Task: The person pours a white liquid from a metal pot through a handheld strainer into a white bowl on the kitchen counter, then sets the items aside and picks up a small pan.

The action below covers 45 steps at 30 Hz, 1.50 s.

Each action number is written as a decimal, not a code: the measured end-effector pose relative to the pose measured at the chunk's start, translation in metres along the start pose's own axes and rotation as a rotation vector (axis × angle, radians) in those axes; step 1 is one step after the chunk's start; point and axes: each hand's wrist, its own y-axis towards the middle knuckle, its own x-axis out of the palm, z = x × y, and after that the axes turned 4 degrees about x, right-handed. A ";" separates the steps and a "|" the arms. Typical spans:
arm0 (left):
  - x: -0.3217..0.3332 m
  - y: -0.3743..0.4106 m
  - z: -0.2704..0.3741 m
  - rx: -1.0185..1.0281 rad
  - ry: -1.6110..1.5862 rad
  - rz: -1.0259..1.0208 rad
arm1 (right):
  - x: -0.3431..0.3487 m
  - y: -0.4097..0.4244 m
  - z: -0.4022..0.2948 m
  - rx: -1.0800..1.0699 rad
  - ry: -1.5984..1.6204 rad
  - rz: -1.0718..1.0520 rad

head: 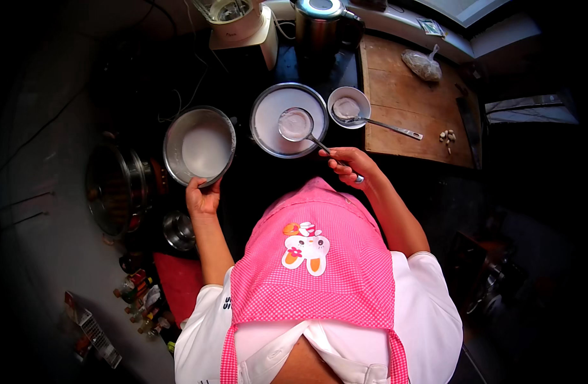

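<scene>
My left hand (203, 196) grips the near rim of a steel basin (175, 149), which is tipped a little and has white liquid (206, 149) in its bottom. My right hand (351, 165) is closed around the long handle of a round fine-mesh skimmer (295, 125). Its head, covered with pale foam or pulp, is over a steel bowl (290, 156) of white liquid (270, 113); whether it touches the surface I cannot tell. Right of that bowl is a small white bowl (333, 103) holding pale foamy matter, with a metal spoon (394, 128) resting across its rim.
A wooden cutting board (394, 105) at the right bears a tied plastic bag (422, 65), several pale kernels (447, 137) and a dark knife (468, 125). Behind stand a blender base (241, 36) and an electric kettle (318, 29). A lidded pot (116, 189) and small steel bowl (178, 231) are left.
</scene>
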 end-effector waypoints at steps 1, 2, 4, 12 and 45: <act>0.002 -0.002 0.000 0.010 0.003 -0.007 | 0.002 -0.003 0.000 -0.004 0.000 -0.003; 0.003 -0.003 0.002 0.011 0.006 -0.001 | 0.003 -0.009 0.000 -0.008 0.001 -0.006; 0.004 -0.006 0.002 0.011 0.009 0.013 | 0.005 -0.015 -0.001 -0.017 -0.002 -0.019; -0.003 -0.001 0.003 0.000 0.005 0.011 | -0.004 -0.014 0.003 -0.001 0.017 -0.020; 0.010 -0.008 0.007 0.007 0.048 0.001 | -0.004 -0.003 0.005 -0.065 0.007 0.008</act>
